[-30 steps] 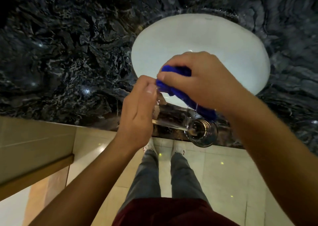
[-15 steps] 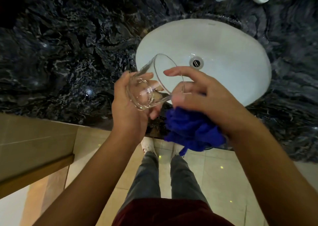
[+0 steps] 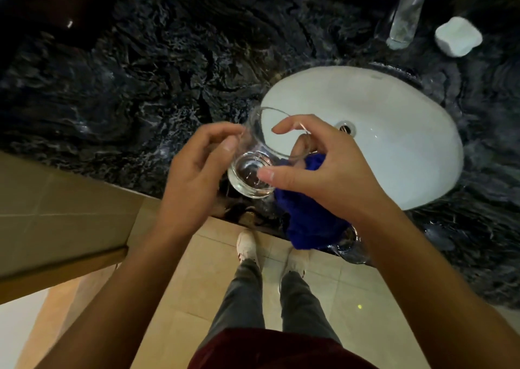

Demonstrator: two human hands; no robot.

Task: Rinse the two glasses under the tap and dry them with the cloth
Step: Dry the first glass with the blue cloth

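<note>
A clear glass (image 3: pixel 260 155) lay tilted over the counter edge, gripped by the left hand (image 3: pixel 197 171) and pinched by the right hand (image 3: pixel 323 171), which also held the blue cloth (image 3: pixel 306 219). Behind were the white sink (image 3: pixel 394 143), tap (image 3: pixel 408 11) and a white soap (image 3: pixel 458 36) on dark marble (image 3: pixel 140 73); a second glass (image 3: pixel 351 245) stood half hidden beneath the cloth

I see the glass (image 3: pixel 263 155) between my hands, left hand (image 3: pixel 197 169) on its left, right hand (image 3: pixel 323 169) on its right. The cloth (image 3: pixel 309 216) hangs below my right hand. The sink (image 3: pixel 394 143) lies beyond my right hand, the tap (image 3: pixel 408 11) farther behind it.
</note>
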